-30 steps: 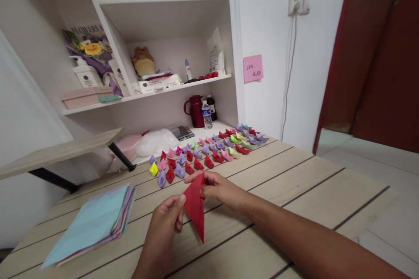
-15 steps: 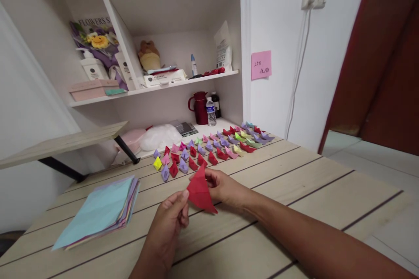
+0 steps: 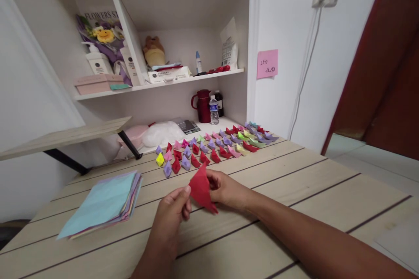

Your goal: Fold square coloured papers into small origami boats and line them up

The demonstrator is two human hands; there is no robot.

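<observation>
Between my hands, over the near part of the table, is a folded piece of red paper [image 3: 200, 188] with pointed corners at top and bottom. My left hand [image 3: 175, 210] pinches its left corner between thumb and fingers. On the other side, my right hand [image 3: 225, 188] grips the paper's right side, its fingertips partly hidden behind the fold. Just beyond my hands stand rows of small folded paper boats [image 3: 215, 155] in red, purple, pink, yellow and green.
A stack of coloured paper sheets [image 3: 104, 200], light blue on top, lies at the left. Behind it a small raised shelf [image 3: 75, 137] stands on black legs. A red jug [image 3: 203, 107] and a water bottle [image 3: 214, 111] are at the back, under white shelves [image 3: 183, 80].
The view has shifted slightly, so the surroundings sit a little further right. Both hands keep hold of the red paper, which is now turned a bit and looks narrower.
</observation>
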